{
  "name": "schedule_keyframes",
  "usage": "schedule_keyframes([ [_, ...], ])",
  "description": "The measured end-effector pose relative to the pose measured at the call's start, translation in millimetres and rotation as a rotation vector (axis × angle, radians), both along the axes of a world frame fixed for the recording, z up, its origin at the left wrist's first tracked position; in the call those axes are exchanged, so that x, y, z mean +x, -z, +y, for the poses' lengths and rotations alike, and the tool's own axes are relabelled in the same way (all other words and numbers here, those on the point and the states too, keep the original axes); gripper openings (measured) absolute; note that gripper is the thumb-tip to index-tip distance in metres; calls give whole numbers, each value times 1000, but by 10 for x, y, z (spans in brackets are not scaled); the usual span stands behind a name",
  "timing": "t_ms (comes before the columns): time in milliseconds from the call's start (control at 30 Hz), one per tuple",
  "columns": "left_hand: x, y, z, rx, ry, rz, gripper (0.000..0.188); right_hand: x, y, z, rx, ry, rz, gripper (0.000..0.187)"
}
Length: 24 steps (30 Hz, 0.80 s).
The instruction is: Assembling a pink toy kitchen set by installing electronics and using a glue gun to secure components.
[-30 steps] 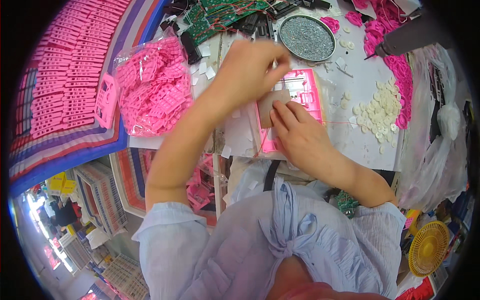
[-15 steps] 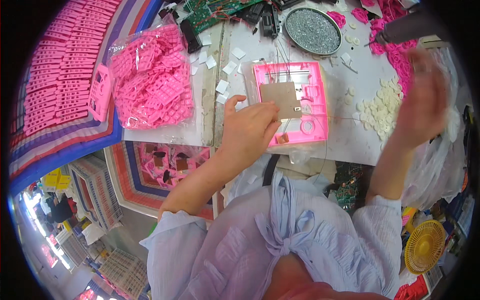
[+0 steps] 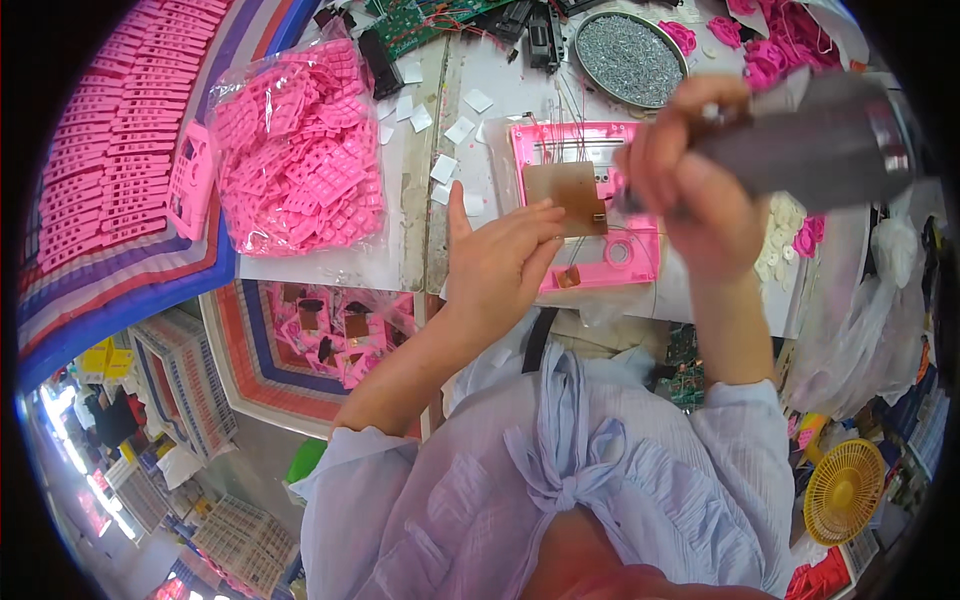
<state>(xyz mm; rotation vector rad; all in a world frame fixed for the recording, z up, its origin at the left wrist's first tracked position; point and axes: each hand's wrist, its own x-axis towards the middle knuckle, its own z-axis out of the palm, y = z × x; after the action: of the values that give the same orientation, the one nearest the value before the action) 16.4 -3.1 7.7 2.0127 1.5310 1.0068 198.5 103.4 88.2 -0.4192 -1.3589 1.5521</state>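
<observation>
My left hand point(image 3: 502, 258) lies with its fingers stretched over the left edge of a brown circuit board point(image 3: 568, 198), thumb spread away. That board sits inside a pink plastic casing point(image 3: 600, 274), with thin wires running from its top. My right hand point(image 3: 702, 185) is wrapped around a dark grey power screwdriver point(image 3: 815, 148), blurred by motion. The screwdriver's front end is near the board's right side; whether its tip touches anything I cannot tell. A small copper-coloured piece point(image 3: 568, 277) lies in the casing's lower left corner.
A round dish of small screws point(image 3: 630, 60) stands behind the casing. To the left are a bag of pink keypads point(image 3: 300, 150), white square pads point(image 3: 443, 168) and rows of pink casings point(image 3: 130, 120). White round parts point(image 3: 778, 240) lie at right. A green circuit board point(image 3: 420, 25) lies at the back.
My right hand has swung left and inward with the screwdriver, from the right side to the casing. My left hand stays at the board, its thumb now more stretched out.
</observation>
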Motion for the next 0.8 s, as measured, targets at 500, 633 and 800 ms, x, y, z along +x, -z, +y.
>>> schedule_keyframes([
  [500,-46,66,5,29,24,-39,7,-171,186,-262,-107,-84,185,23],
  [633,-53,93,26,65,22,-24,4,-102,188,-208,-56,-38,115,23],
  [800,-5,42,40,79,7,107,8,-22,238,11,-6,47,141,21],
])
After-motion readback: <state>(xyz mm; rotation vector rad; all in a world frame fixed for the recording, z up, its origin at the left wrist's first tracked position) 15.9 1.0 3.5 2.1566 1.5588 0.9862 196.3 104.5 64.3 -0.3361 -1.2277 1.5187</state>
